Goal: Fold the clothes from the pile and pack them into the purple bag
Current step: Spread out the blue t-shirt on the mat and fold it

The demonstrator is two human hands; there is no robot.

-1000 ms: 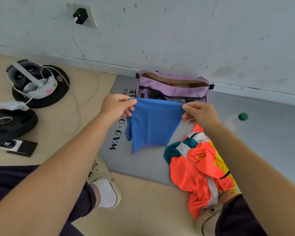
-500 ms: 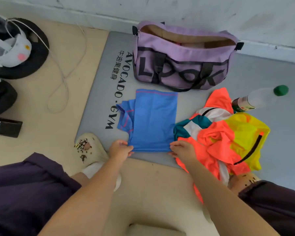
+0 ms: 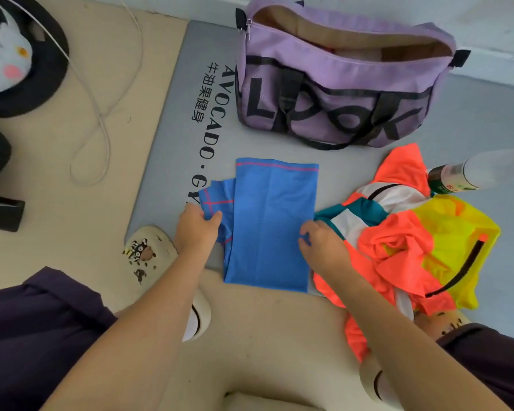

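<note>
A second ago the blue shirt point(image 3: 272, 223) hung in the air; now it lies flat on the grey mat point(image 3: 333, 157) below the open purple bag point(image 3: 336, 93), so folding has begun. The left hand point(image 3: 198, 229) grips its loose sleeve, the right hand point(image 3: 321, 247) pinches its right edge. One blue shirt, one bag, one bottle point(image 3: 469, 175), and one bright pile point(image 3: 410, 232) whose garments I cannot count

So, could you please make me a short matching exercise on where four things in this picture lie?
Things:
1. open purple fabric bag
2. blue cloth garment
3. orange and yellow clothes pile
4. clear plastic bottle

Places:
A. flat between both hands
B. right of the blue garment
C. lying beyond the pile
D. by the wall

Pairs: 1-D, 2-A, 3-B, 4-C
</note>
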